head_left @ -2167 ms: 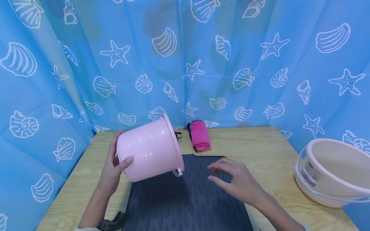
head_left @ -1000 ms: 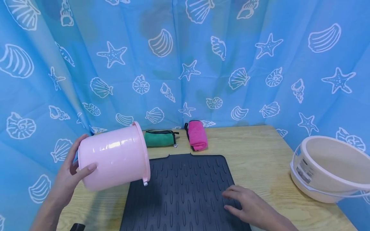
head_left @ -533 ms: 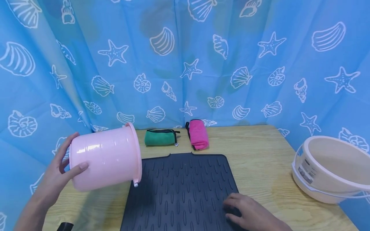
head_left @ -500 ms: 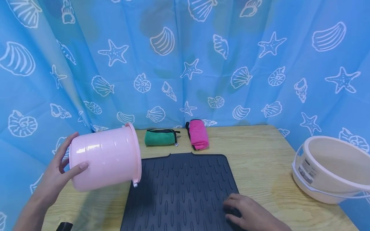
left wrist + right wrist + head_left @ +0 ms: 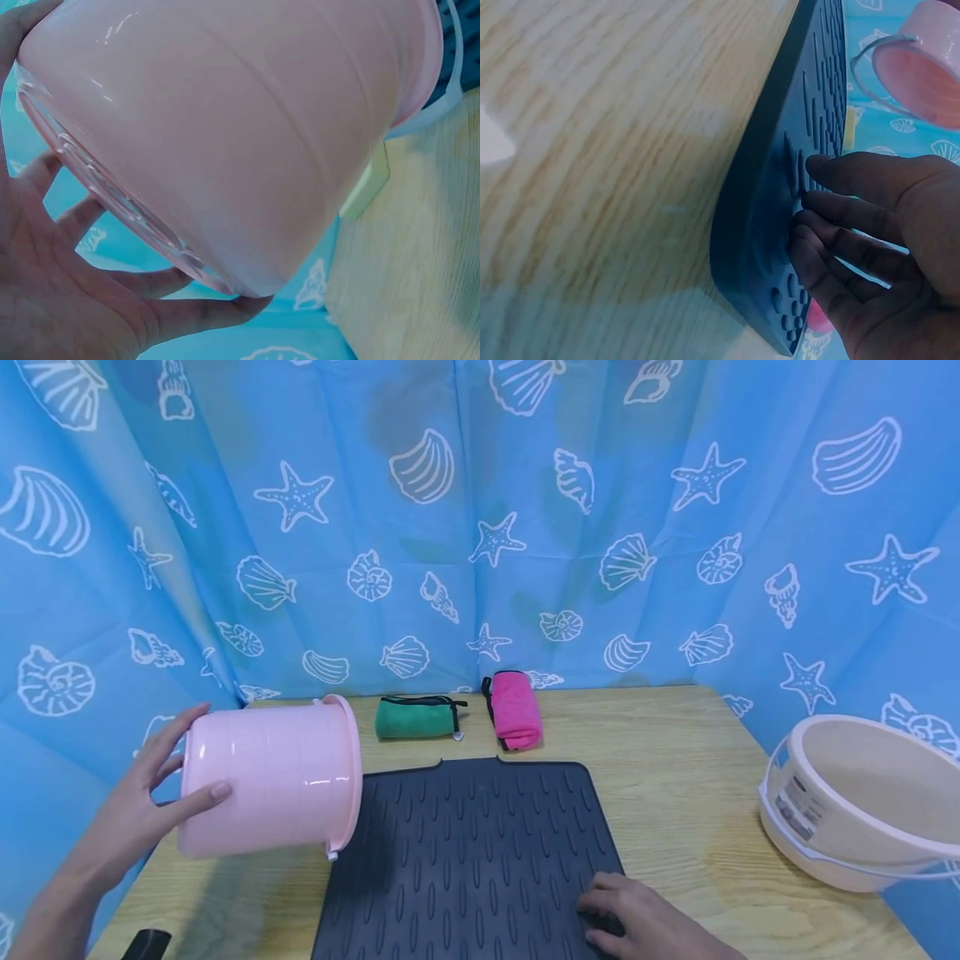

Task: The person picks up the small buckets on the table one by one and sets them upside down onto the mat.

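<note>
A pink bucket [image 5: 262,781] lies on its side in the air over the table's left part, its mouth facing right toward the mat. My left hand [image 5: 142,810] grips it around the base, thumb on the near side; the left wrist view shows the fingers [image 5: 199,313] spread along the bottom rim. A dark ribbed rubber mat [image 5: 472,852] lies on the table. At its right edge is my right hand [image 5: 637,918], fingers loosely bent. In the right wrist view those fingertips [image 5: 802,225] meet the mat's surface and hold nothing.
At the table's back sit a green rolled cloth [image 5: 415,718] with a black strap and a bright pink one [image 5: 517,710]. A cream bucket [image 5: 832,810] stands at the right edge. A blue seashell curtain [image 5: 442,552] encloses the table [image 5: 675,793].
The pink bucket has moved left with my left hand and turned more level, uncovering the green cloth. My right hand has come down and slightly right onto the mat's edge.
</note>
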The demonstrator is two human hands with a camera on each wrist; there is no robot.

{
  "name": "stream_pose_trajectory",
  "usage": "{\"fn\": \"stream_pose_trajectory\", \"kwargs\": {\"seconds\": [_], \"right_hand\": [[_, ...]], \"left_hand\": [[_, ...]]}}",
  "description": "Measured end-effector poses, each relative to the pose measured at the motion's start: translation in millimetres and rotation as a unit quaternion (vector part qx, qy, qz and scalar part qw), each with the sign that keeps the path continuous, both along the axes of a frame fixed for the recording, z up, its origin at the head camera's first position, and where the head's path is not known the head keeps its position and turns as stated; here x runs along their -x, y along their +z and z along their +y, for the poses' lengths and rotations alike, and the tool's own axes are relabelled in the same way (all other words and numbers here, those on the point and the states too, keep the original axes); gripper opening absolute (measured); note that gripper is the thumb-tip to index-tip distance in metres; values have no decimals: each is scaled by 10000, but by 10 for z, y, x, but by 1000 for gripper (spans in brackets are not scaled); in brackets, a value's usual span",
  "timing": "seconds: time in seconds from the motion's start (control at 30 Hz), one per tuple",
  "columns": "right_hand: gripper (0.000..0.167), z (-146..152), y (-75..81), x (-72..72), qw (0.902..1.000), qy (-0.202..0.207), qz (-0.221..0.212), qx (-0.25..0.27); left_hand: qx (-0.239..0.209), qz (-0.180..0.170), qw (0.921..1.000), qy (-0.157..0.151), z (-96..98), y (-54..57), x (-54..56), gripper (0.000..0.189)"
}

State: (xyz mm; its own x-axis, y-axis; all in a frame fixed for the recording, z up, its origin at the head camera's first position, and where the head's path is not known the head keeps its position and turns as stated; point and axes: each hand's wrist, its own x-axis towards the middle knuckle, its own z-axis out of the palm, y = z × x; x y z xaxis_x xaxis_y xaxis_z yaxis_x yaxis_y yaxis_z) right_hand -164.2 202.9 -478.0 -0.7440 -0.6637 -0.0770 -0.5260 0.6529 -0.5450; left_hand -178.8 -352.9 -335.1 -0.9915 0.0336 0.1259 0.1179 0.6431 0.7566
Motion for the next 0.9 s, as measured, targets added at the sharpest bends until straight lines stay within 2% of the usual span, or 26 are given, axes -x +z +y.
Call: {"fn": "stream_pose_trajectory", "kwargs": {"seconds": [0.23, 0.37, 0.67, 0.9], "right_hand": [[22, 17, -25, -8, 10000, 12, 57, 2], [22, 5, -37, -6, 9999, 55, 115, 23], [23, 3, -42, -10, 10000, -60, 50, -46], [25, 6, -44, -19, 9999, -82, 58, -77]], "left_hand": [[148, -237, 9994, -190, 67, -11, 98, 91], [233, -254, 9992, -217, 116, -27, 143, 91], [133, -324, 9987, -377, 221, -136, 254, 92], [338, -86, 9983, -465, 301, -194, 311, 91]]}}
